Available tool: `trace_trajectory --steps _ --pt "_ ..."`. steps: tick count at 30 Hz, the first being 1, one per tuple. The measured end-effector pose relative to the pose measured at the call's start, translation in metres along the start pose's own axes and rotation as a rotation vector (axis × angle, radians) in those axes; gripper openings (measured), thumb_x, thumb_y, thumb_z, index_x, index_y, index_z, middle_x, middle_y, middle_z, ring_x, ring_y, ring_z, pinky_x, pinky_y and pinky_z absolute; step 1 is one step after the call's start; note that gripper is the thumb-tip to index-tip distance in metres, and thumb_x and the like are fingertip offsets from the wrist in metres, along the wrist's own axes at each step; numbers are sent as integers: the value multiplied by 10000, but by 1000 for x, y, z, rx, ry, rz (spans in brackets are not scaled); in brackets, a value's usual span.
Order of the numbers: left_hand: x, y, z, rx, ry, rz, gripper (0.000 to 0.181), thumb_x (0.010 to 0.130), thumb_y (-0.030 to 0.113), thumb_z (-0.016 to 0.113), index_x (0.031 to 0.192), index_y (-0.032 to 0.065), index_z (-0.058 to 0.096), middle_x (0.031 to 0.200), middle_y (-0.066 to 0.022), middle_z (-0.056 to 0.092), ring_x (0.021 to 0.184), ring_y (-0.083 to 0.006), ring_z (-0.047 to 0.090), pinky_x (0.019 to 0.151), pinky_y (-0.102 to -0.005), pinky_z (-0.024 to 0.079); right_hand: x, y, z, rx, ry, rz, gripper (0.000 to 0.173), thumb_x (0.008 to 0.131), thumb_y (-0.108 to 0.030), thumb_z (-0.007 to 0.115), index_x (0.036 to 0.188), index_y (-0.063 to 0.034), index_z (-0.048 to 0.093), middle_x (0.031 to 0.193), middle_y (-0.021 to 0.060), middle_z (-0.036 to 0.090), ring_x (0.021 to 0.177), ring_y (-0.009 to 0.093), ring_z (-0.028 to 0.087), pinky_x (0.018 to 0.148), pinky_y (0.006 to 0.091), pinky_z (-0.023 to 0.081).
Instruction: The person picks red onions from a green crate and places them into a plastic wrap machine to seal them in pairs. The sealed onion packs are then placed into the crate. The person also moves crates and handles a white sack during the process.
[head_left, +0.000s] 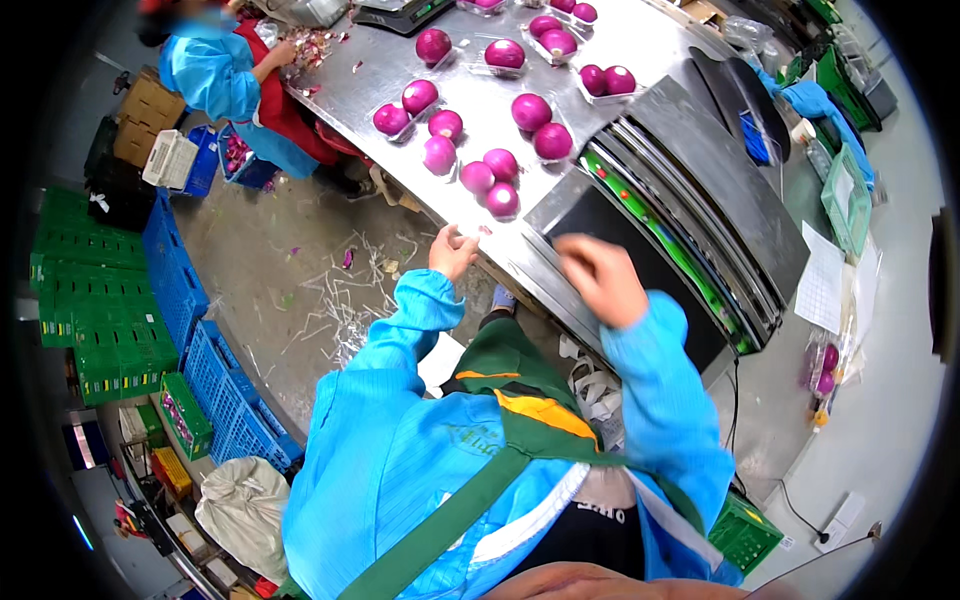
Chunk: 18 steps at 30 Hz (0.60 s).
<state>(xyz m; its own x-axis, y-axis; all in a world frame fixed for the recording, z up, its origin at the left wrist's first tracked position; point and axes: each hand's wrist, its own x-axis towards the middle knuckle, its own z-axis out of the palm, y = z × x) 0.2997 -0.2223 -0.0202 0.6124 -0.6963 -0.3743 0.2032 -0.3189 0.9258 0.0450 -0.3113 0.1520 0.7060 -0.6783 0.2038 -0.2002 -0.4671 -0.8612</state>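
My left hand (453, 253) is at the edge of the metal table (427, 180), fingers apart, with nothing seen in it. My right hand (602, 279), slightly blurred, is over the near side of a wrapping machine (637, 247); its fingers are curled, and whether they hold anything is unclear. Just beyond my left hand sits a group of purple-red onions (501, 199) in a clear plastic tray. More onions (531, 112) stand in clear trays across the table, mostly two or three together. A small scrap of onion skin (485, 230) lies near my left fingertips.
A co-worker in a blue smock (210, 75) reaches onto the table's far left, by a heap of onion skins (309, 49). A scale (401, 13) stands at the back. Blue crates (169, 262) and green crates (112, 337) line the left. Strips litter the floor.
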Motion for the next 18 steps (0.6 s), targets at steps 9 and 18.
trace_trajectory --steps 9,18 --pt "65 18 -34 358 -10 122 361 805 132 703 1110 -21 586 920 -97 639 823 -166 635 707 -272 529 241 145 72 -635 98 293 213 800 -116 577 992 -67 657 1002 205 621 906 378 605 791 451 484" --pt "124 85 -74 335 188 -57 627 826 71 643 1342 -61 310 1024 -196 621 872 -230 651 717 -314 546 275 123 106 -315 -78 237 274 791 -89 586 1055 -29 630 1035 200 616 954 370 593 858 431 463"
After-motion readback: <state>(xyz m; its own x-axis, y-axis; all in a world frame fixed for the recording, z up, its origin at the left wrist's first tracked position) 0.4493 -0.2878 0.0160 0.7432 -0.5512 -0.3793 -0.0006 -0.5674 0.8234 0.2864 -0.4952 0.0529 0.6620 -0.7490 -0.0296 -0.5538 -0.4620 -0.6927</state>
